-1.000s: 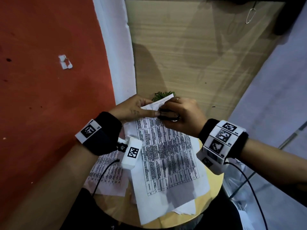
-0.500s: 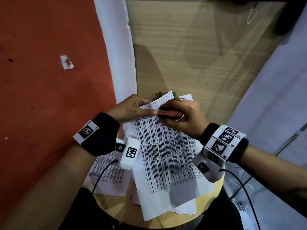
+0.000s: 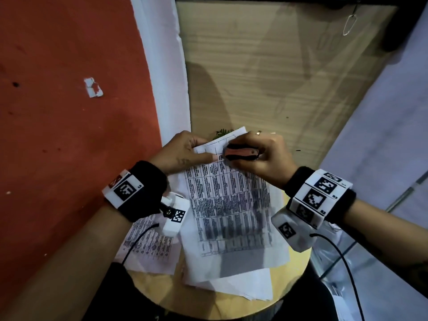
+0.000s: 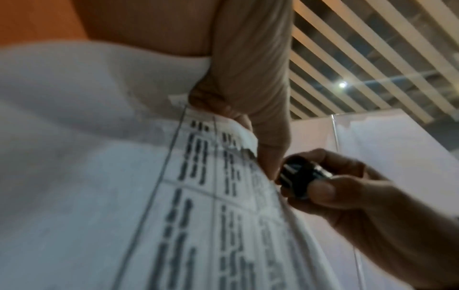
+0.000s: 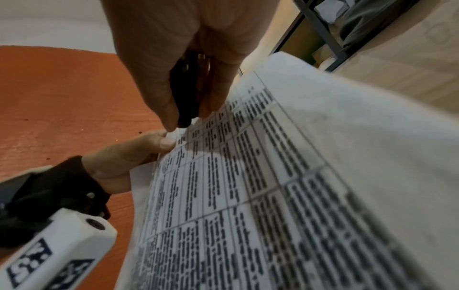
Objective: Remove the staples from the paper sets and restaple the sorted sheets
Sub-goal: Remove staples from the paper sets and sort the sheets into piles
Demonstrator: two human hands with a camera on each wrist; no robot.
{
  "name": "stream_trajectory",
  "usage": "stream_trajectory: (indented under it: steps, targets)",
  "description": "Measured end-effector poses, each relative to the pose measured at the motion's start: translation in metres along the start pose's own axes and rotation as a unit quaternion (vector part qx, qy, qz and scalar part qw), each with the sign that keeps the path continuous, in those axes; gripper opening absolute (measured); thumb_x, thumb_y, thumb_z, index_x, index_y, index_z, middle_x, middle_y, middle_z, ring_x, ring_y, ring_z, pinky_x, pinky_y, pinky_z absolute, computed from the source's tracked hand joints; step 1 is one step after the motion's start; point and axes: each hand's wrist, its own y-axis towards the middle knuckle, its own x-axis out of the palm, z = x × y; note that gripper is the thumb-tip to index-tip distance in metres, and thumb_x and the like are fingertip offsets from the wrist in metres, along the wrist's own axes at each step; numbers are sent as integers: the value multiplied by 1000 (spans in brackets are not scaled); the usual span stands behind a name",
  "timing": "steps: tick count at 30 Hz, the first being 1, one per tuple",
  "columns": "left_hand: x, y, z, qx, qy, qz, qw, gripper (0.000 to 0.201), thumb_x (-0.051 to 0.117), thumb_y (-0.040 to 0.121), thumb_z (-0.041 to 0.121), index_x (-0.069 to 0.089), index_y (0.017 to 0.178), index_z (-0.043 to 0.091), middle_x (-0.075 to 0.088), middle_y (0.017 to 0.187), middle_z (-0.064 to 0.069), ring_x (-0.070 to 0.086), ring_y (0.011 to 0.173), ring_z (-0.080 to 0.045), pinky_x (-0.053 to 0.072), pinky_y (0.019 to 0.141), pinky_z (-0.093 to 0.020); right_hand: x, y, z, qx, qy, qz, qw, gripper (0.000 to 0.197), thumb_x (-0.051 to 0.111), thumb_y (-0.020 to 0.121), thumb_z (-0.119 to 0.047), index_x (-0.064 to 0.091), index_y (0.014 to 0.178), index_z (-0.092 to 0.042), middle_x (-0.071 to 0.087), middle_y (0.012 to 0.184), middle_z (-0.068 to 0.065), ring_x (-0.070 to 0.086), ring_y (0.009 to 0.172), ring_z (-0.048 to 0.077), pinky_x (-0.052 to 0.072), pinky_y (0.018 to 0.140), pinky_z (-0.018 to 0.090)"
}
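The white printed paper set (image 3: 228, 205), its sheets covered in ruled tables of dark text, is lifted at its far corner above the round pale wooden bench (image 3: 298, 262). Our left hand (image 3: 183, 151) pinches that corner, thumb on top. Our right hand (image 3: 259, 156) is clamped on a small red-and-black staple tool (image 3: 240, 152), whose nose meets the paper just beside the left thumb. We cannot tell from these views whether it is a remover or a stapler, nor whether a staple sits under it. We judge the step in hand to be work at the corner fastening of this set. The next move calls for a firm corner pinch while the tool bites squarely, lest the thin sheets tear. Loose white sheets (image 3: 250, 288) lie beneath the set, and a second printed page (image 3: 148, 249) rests at the bench's left edge. We see no containers here.
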Motion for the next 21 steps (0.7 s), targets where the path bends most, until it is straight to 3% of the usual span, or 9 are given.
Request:
stream_trajectory:
  steps: [2,3,5,7,10,14,19,21]
  targets:
    - [1,-1,-1,-1,21,24,999,16,75,78,18,71,77,33,67,65,24,59,61,10,48,62,-15,1,0,1,7,-18,-3,1000,29,79,66,-20,72,89,-5,63,77,-7,56,69,-8,40,66,6]
    - [2,0,-1,-4,41,44,998,5,75,73,31,73,73,35,70,68,17,63,63,1,51,63,-23,1,-1,3,14,-30,-5,999,29,78,66,-22,72,89,-5,65,77,-4,58,69,-3,43,65,10]
    - [0,0,-4,-10,86,90,992,26,65,62,50,73,80,33,75,77,-1,70,72,-21,57,71,-41,2,-6,10,31,-60,-6,998,30,76,66,-27,73,88,-7,69,77,3,63,70,12,48,66,22]
    - [0,1,-8,-2,107,112,988,38,60,58,56,73,79,27,75,81,-9,70,81,-30,56,75,-47,4,-16,21,52,-98,-8,994,30,73,67,-31,73,86,-7,70,76,7,65,68,22,51,65,30]
    - [0,1,-11,-12,126,107,986,25,62,56,61,70,69,41,75,79,-7,70,81,-31,55,73,-47,10,-30,38,112,-127,-15,985,34,72,66,-34,73,87,-8,70,78,11,67,72,29,55,67,43]
    - [-2,3,-20,-29,131,94,987,21,61,57,65,67,73,53,75,82,-2,70,80,-27,55,74,-49,22,-36,49,198,-141,-26,970,38,82,66,-29,72,96,-8,71,90,12,65,84,27,52,77,40]
    - [-8,6,-34,-43,136,68,987,35,61,61,67,69,83,41,75,87,-1,70,83,-25,54,78,-48,35,-41,61,246,-127,-29,961,24,78,71,-18,73,92,-7,71,89,11,66,83,25,53,77,39]
    - [-12,8,-40,-45,132,64,988,39,61,61,67,72,81,35,75,89,-1,70,85,-24,53,80,-48,38,-43,63,266,-104,-33,958,28,78,71,-16,72,97,-7,70,92,8,66,86,21,51,79,32]
